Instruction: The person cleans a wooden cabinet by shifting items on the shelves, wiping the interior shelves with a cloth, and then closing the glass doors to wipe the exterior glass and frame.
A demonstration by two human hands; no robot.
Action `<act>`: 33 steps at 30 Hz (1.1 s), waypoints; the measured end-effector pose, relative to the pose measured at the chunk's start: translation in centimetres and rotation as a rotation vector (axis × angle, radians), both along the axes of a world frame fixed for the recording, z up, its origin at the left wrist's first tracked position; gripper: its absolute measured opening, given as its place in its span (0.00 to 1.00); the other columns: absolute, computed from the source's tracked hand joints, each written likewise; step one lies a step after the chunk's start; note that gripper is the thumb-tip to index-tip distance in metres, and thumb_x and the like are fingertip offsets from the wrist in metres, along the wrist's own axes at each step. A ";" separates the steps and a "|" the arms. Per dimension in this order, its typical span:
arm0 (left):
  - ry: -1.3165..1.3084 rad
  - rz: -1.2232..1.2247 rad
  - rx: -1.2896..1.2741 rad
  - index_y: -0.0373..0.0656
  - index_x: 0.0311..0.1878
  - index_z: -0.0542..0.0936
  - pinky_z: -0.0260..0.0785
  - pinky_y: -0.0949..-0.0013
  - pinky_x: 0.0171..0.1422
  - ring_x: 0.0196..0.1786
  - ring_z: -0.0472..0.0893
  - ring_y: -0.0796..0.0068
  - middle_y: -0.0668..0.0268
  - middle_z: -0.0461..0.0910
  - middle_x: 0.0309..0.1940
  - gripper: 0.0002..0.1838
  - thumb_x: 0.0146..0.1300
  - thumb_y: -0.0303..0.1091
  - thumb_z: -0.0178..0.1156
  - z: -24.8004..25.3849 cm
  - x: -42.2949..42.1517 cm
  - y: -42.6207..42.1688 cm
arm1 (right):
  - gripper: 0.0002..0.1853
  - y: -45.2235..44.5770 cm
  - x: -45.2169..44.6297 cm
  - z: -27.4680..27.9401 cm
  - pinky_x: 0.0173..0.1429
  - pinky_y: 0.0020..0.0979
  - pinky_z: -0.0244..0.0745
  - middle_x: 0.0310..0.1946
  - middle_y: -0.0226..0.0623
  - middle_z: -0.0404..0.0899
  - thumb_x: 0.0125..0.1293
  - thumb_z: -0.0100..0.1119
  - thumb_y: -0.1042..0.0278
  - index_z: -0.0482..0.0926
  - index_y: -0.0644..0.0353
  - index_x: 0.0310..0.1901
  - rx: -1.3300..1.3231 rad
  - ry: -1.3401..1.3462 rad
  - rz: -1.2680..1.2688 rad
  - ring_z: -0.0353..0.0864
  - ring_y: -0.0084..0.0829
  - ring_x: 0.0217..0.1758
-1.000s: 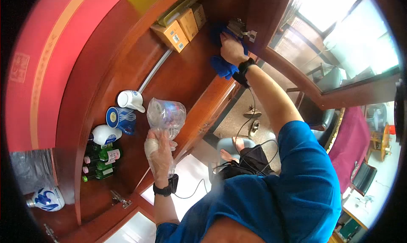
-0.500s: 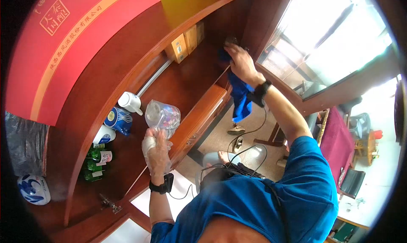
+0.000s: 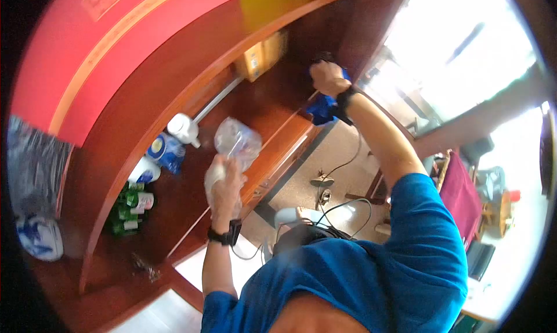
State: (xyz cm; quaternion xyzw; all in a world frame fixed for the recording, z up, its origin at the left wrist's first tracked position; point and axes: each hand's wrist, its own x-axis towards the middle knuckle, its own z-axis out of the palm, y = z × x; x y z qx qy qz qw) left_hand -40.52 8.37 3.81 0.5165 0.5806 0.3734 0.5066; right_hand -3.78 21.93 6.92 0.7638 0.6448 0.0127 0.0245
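My left hand (image 3: pixel 226 185) is closed around the gathered end of a clear plastic bag (image 3: pixel 239 140), just above the brown wooden shelf. Something see-through is inside the bag, too blurred to name. Farther off, at the shelf's far corner, my right hand (image 3: pixel 328 77) is closed on a blue cloth (image 3: pixel 322 109), which hangs down over the shelf's front edge. A small dark object (image 3: pixel 324 57) shows just beyond its knuckles. Left of the bag stand a white mug (image 3: pixel 183 128) and a blue-and-white item (image 3: pixel 166 152) in plastic.
Green bottles (image 3: pixel 130 208) lie or stand at the left of the shelf (image 3: pixel 267 103), with a small metallic item (image 3: pixel 145 268) nearer me. Cardboard boxes (image 3: pixel 261 55) sit at the back. A large red box (image 3: pixel 110 48) rests above. A glazed door (image 3: pixel 406 95) is at right.
My left hand and the bag have shifted up and rightward in view, partly with the camera's turn. The blue cloth is bunched higher, with less hanging down.
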 end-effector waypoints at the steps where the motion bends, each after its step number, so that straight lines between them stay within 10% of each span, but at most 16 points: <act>1: -0.047 0.051 0.012 0.44 0.44 0.77 0.68 0.69 0.31 0.29 0.75 0.80 0.70 0.75 0.25 0.15 0.77 0.47 0.60 -1.1 0.0 0.4 | 0.12 -0.1 1.2 -0.9 0.56 0.45 0.84 0.47 0.52 0.87 0.63 0.61 0.68 0.88 0.58 0.45 -0.073 0.102 0.063 0.88 0.49 0.53; 4: 0.201 0.049 0.349 0.43 0.43 0.79 0.75 0.60 0.35 0.30 0.82 0.65 0.61 0.82 0.28 0.13 0.73 0.44 0.63 -5.8 -0.9 5.6 | 0.17 -1.9 5.1 -8.6 0.58 0.43 0.81 0.43 0.55 0.87 0.59 0.57 0.72 0.86 0.67 0.48 -0.004 0.283 0.174 0.88 0.50 0.47; 6: 0.328 0.110 0.504 0.44 0.42 0.79 0.77 0.55 0.36 0.33 0.85 0.57 0.55 0.84 0.30 0.11 0.72 0.42 0.63 -7.2 -1.1 8.8 | 0.18 -5.4 6.5 -12.7 0.53 0.33 0.81 0.44 0.43 0.88 0.63 0.55 0.76 0.85 0.69 0.53 -0.006 1.111 0.047 0.86 0.32 0.45; 9: 0.431 0.209 0.442 0.44 0.41 0.79 0.77 0.53 0.34 0.32 0.86 0.55 0.54 0.84 0.28 0.10 0.73 0.41 0.62 -8.2 -0.4 13.3 | 0.23 -10.4 8.1 -17.4 0.57 0.30 0.80 0.54 0.42 0.84 0.71 0.54 0.70 0.77 0.74 0.65 0.129 1.517 -0.086 0.84 0.29 0.51; 11: 0.394 0.233 0.391 0.45 0.37 0.80 0.74 0.51 0.33 0.30 0.84 0.52 0.55 0.84 0.27 0.14 0.73 0.45 0.58 -11.4 -0.6 16.4 | 0.31 -13.7 4.1 -11.6 0.61 0.28 0.79 0.58 0.41 0.83 0.72 0.52 0.61 0.70 0.71 0.71 0.010 1.683 -0.096 0.84 0.29 0.53; 16: 0.868 0.334 0.620 0.45 0.35 0.82 0.70 0.55 0.30 0.26 0.83 0.65 0.64 0.82 0.22 0.15 0.72 0.46 0.61 -16.3 -1.7 19.6 | 0.29 -16.3 0.1 -8.3 0.69 0.33 0.78 0.63 0.39 0.81 0.71 0.48 0.67 0.70 0.65 0.73 0.049 1.995 -0.197 0.83 0.30 0.61; 19: 0.489 0.183 0.520 0.40 0.43 0.84 0.75 0.72 0.28 0.26 0.85 0.75 0.67 0.87 0.29 0.11 0.70 0.38 0.65 -24.0 -4.4 24.5 | 0.34 -16.8 -0.7 -7.7 0.71 0.34 0.77 0.67 0.42 0.78 0.66 0.47 0.71 0.66 0.63 0.76 0.103 2.164 -0.114 0.82 0.34 0.65; 24: 1.092 0.328 0.854 0.32 0.55 0.81 0.82 0.54 0.48 0.48 0.87 0.50 0.45 0.86 0.47 0.29 0.66 0.50 0.71 -6.8 1.1 12.4 | 0.37 -16.6 -2.2 -6.7 0.79 0.42 0.68 0.70 0.46 0.76 0.62 0.50 0.73 0.66 0.62 0.76 0.002 2.410 -0.098 0.77 0.43 0.70; 25: 0.892 0.329 0.549 0.31 0.63 0.75 0.81 0.51 0.56 0.56 0.84 0.41 0.36 0.82 0.54 0.37 0.64 0.54 0.72 -2.4 3.1 8.9 | 0.37 -16.6 -2.3 -6.5 0.79 0.44 0.68 0.70 0.46 0.76 0.61 0.50 0.73 0.66 0.62 0.76 -0.008 2.504 -0.077 0.77 0.44 0.70; 26: 0.945 0.339 0.794 0.31 0.69 0.68 0.80 0.49 0.56 0.57 0.84 0.41 0.35 0.79 0.57 0.42 0.64 0.53 0.73 -2.7 3.2 7.2 | 0.37 -16.5 -2.0 -6.9 0.79 0.47 0.68 0.70 0.48 0.76 0.61 0.51 0.73 0.67 0.60 0.76 -0.039 2.587 -0.063 0.77 0.47 0.70; 30: 0.293 0.207 0.318 0.38 0.54 0.79 0.80 0.60 0.52 0.44 0.86 0.61 0.55 0.84 0.44 0.27 0.67 0.52 0.72 -0.7 6.2 1.2 | 0.36 -16.6 -1.7 -8.3 0.78 0.50 0.69 0.69 0.48 0.76 0.61 0.52 0.72 0.67 0.59 0.75 -0.079 2.657 -0.152 0.77 0.50 0.70; 32: -0.253 0.013 -0.119 0.42 0.53 0.80 0.79 0.63 0.51 0.41 0.84 0.71 0.62 0.84 0.42 0.23 0.70 0.52 0.68 -1.2 8.5 -0.2 | 0.32 -17.8 -4.5 -3.8 0.76 0.46 0.71 0.64 0.46 0.81 0.60 0.54 0.70 0.73 0.61 0.70 0.294 2.202 0.234 0.81 0.45 0.63; 33: -0.493 -0.069 -0.284 0.43 0.55 0.80 0.79 0.64 0.51 0.40 0.84 0.75 0.65 0.84 0.42 0.22 0.72 0.52 0.67 -1.6 10.2 -0.3 | 0.35 -16.3 -3.4 -5.6 0.77 0.46 0.70 0.67 0.46 0.79 0.60 0.55 0.72 0.71 0.60 0.72 -0.061 2.634 -0.078 0.80 0.44 0.66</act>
